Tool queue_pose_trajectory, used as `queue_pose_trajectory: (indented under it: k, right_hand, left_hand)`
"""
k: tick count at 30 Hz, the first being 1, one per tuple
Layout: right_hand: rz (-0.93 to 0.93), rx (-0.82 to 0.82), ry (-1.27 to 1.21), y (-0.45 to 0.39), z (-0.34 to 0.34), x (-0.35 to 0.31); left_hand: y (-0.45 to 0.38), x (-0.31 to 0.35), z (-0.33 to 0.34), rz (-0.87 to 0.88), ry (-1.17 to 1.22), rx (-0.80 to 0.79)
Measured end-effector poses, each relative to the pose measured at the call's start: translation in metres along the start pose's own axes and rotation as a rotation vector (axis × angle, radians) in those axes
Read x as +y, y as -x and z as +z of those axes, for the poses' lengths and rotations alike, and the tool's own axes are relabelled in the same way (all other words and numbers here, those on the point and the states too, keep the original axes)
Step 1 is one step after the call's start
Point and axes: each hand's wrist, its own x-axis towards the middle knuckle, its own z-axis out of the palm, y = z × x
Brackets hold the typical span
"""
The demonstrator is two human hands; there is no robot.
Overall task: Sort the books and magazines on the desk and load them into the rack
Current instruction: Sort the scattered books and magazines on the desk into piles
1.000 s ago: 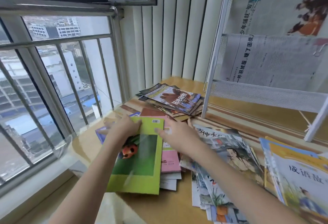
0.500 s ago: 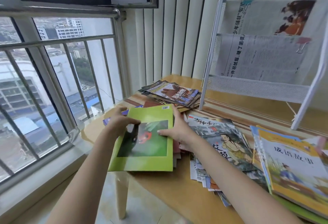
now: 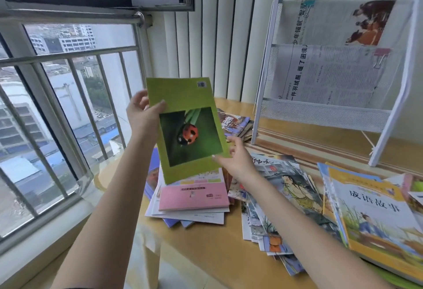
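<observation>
The wooden desk [image 3: 206,249] takes up most of what I see, and everything else sits relative to it. At its far right corner stands the white wire rack [image 3: 325,115], with two clipped printed sheets already in its tiers. On the desk's right end lies a stack topped by a yellow storybook [image 3: 375,217]. Toward the middle is a fanned pile of illustrated magazines [image 3: 288,188]; left of that, a heap topped by a pink booklet [image 3: 194,197]. At the back edge, just beside the rack's foot, lies a smaller pile [image 3: 235,121]. Above the pink booklet's heap, clear of the desk, I hold the green ladybird book [image 3: 187,128] tilted upright, cover facing me. My left hand [image 3: 143,115] grips its left edge, thumb on the cover, fingers behind. My right hand [image 3: 235,158] pinches its lower right corner.
</observation>
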Motion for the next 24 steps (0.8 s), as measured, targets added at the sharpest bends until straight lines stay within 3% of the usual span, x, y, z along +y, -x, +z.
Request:
queue_pose_trajectory:
  k: [5, 10, 15, 18, 24]
  right_hand:
    - [-0.111, 0.124, -0.115, -0.007, -0.003, 0.015]
    - [-0.067, 0.14, -0.275, -0.008, -0.007, 0.03]
    - [-0.059, 0.139, -0.277, -0.013, -0.007, 0.037]
    - [-0.063, 0.143, -0.248, -0.014, -0.008, 0.04]
    - [-0.076, 0.112, -0.12, -0.013, -0.005, 0.042]
  left_hand:
    - [-0.016, 0.016, 0.056, 0.264, -0.008, -0.084]
    - [-0.041, -0.027, 0.106, 0.446, -0.361, -0.184]
    - [-0.022, -0.139, 0.12, 0.404, -1.06, -0.73]
    - [-0.014, -0.167, 0.12, 0.362, -1.145, -0.645]
    - [-0.008, -0.156, 0.123, 0.23, -1.1, -0.769]
